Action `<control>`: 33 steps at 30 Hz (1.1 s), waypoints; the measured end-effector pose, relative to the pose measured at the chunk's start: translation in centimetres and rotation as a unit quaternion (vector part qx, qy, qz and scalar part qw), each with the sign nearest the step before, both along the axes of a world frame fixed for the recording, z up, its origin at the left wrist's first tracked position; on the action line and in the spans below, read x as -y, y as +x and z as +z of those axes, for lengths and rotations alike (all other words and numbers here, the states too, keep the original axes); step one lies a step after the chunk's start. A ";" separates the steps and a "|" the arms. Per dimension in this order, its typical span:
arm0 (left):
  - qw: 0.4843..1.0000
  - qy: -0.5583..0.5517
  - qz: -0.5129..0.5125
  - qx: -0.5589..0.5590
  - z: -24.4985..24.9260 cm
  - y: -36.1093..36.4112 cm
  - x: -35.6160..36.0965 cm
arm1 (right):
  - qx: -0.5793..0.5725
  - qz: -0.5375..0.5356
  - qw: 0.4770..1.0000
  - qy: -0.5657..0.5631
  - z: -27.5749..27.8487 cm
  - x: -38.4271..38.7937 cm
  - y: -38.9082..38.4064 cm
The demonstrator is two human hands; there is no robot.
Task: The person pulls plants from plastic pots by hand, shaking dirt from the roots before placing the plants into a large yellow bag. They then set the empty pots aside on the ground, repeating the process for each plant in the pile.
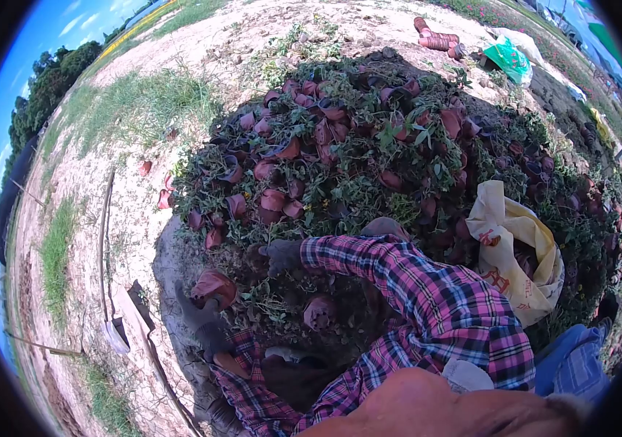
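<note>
My left hand [203, 322], in a dark grey glove, is at the lower left of the heap. It grips a reddish-brown soft plastic plant pot [216, 284] by its lower side, one finger stretched out to the left of it. My right hand [283, 257], also gloved, reaches across to the left over the near edge of the heap. Its fingers are curled down among dark soil and stems, and what they hold, if anything, is hidden. Between my arms lies another plant pot [319, 313], dusty and upside down or on its side.
A large heap of wilted plants [354, 146] and reddish pots spreads ahead. At right stands an open yellowish woven sack [518, 255]. A long-handled tool [114, 331] and a pole [154, 357] lie at left. Stacked pots [438, 41] and a green bag [507, 60] lie farther off.
</note>
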State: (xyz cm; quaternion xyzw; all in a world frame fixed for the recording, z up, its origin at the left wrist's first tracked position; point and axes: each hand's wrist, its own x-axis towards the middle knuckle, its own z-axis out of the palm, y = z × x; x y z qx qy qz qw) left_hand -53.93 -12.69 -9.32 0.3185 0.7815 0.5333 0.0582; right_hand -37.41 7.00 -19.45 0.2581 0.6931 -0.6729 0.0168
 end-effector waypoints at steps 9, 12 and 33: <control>0.986 -0.050 -0.073 0.143 2.0 2.7 -0.4 | -0.517 -0.397 0.747 -0.133 12.7 -11.7 7.4; 0.954 -0.058 -0.155 0.250 2.8 5.4 -1.1 | -0.480 -0.372 0.789 -0.090 10.3 -10.5 10.3; 0.906 -0.316 -0.281 0.017 -4.5 14.0 4.0 | -0.053 0.270 0.949 0.157 -0.1 6.4 11.5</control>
